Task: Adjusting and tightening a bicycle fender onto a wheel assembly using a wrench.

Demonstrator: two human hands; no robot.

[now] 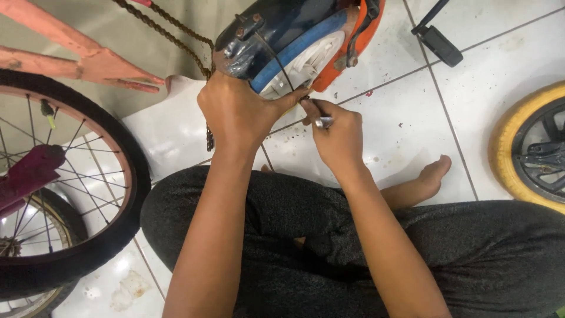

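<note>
Near: person sits cross-legged on the white tiled floor [412, 118], dark trousers [282, 235], bare foot [432, 174] out to the right.

Left hand [235, 115] is wrapped around the lower edge of the chain guard [300, 41], thumb pressed against its white and blue inner face, steadying it. Right hand [338, 138] is closed around a small metal tool [321, 121], thin, silvery; the tip goes in at the guard's edge just beside the left thumb. Can't tell the tool type or whether it's on a fastener; the contact point is hidden by fingers.

Status, as a judgement: mid-job. Guard is still with the bike, orange rim and dark outer shell intact, rusty chain [176, 32] running up and left behind it. No loose fasteners or removed parts visible on the floor, so work at this point looks unfinished.

Left: spoked wheel with black tyre [118, 194], pink frame stays [82, 59] above it.

Far right: black pedal [438, 41]. Right edge: wheel with yellow tyre [506, 159], well apart from the hands.
</note>
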